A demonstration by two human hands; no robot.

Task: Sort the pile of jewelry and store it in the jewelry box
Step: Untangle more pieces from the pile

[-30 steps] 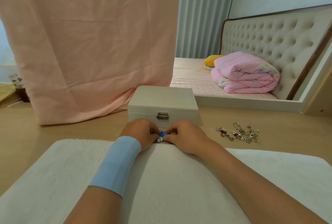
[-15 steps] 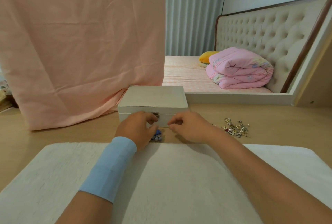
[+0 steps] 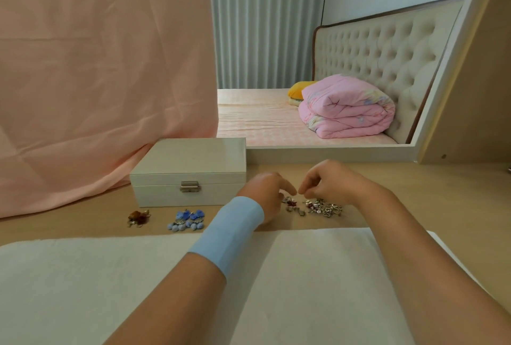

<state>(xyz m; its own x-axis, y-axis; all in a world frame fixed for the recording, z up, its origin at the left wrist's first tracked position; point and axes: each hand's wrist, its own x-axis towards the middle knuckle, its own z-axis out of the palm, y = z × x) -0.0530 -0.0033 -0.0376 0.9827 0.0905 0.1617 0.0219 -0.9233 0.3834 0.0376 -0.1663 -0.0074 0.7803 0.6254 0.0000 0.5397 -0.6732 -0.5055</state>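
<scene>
While the jewelry pile lies right of the closed jewelry box, the left hand points a straight forefinger at its edge. The right hand hovers above, fingertips bunched; whether pinching anything, I cannot tell.

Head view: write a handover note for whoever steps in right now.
Left hand: forefinger stretched toward the mixed pile, nothing visibly held.
Right hand: fingers curled over the pile; whether they pinch a piece cannot be told.
Jewelry box: lid shut, on the table. Blue pieces and brown piece lie apart in front of it.
Done: two groups sorted out.
Left: sort the pile, open the box, store everything.
</scene>
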